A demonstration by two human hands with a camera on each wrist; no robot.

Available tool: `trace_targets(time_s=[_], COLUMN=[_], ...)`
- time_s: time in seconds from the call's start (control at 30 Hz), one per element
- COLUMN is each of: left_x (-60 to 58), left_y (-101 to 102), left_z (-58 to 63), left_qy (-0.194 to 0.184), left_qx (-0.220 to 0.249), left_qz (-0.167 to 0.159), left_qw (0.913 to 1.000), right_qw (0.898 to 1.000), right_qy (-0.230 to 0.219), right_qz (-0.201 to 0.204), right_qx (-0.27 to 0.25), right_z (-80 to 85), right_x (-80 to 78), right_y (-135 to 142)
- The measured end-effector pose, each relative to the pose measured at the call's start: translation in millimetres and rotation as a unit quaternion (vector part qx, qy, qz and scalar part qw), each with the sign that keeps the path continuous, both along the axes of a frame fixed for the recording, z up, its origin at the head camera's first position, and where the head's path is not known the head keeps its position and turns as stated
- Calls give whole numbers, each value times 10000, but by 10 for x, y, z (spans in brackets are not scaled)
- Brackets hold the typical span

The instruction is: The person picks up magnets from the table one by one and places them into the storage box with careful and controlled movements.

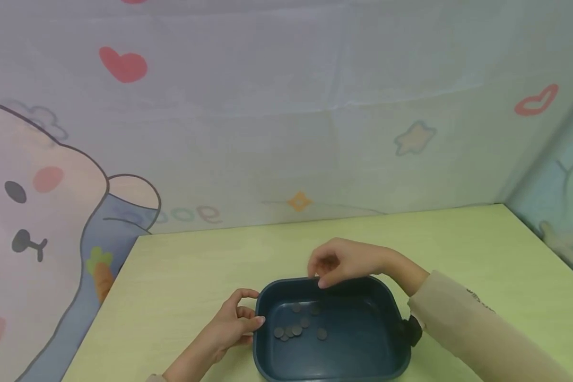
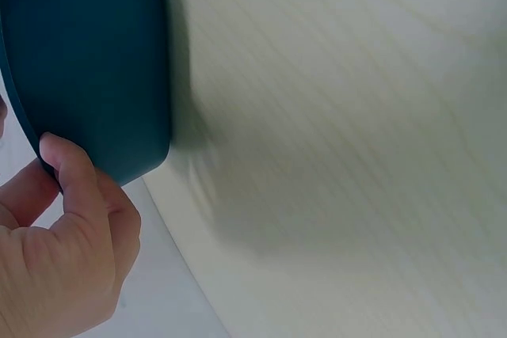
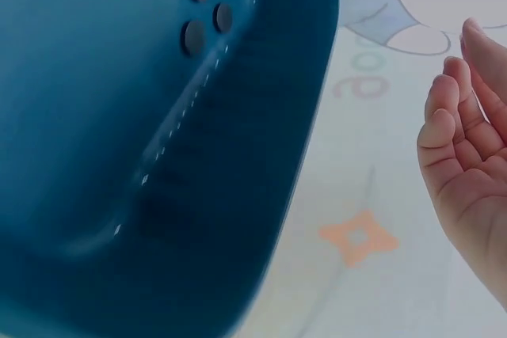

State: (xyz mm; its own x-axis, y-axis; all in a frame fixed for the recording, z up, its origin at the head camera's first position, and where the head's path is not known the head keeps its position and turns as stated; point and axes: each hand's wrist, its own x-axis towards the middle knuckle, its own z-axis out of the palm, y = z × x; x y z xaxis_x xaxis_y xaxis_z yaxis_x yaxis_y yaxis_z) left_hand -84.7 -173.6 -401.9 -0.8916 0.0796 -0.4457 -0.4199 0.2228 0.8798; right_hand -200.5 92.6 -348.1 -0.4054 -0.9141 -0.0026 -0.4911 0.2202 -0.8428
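Observation:
A deep, dark blue rectangular pan point(image 1: 358, 347) sits at the front of the table. My left hand point(image 1: 226, 326) grips its left rim, thumb over the edge and fingers against the outer wall; the left wrist view shows this hand point(image 2: 75, 235) pinching the rim. Several small dark round discs point(image 1: 322, 333) lie on the pan's floor, mostly toward the left. Over the far rim hovers my right hand point(image 1: 346, 262), its fingers loosely bent. Nothing shows between its fingers, and in the right wrist view the hand point(image 3: 471, 140) stands apart from the pan wall.
The pale yellow-green table point(image 1: 210, 260) stretches around the pan to a wall-like cloth point(image 1: 267, 132) printed with hearts, stars and a cartoon animal. A black object point(image 1: 412, 331) shows at the pan's right edge, beside my right sleeve point(image 1: 458, 318).

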Motion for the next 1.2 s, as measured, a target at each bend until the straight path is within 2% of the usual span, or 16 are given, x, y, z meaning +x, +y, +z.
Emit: trace_targets(time_s=[0.43, 1.0, 1.2], left_x=[-13, -12, -16], left_y=[-2, 1, 3], left_z=[-10, -2, 1], left_qy=[22, -3, -23], left_qx=[62, 25, -16], left_qz=[-20, 7, 18], left_qw=[10000, 10000, 10000], right_qw=[9986, 9964, 9963], right_qy=[-257, -263, -121], right_qz=[-470, -670, -723], right_qx=[-29, -445, -449], right_z=[8, 23, 15], right_x=[22, 142, 205], right_y=[492, 1044, 1209])
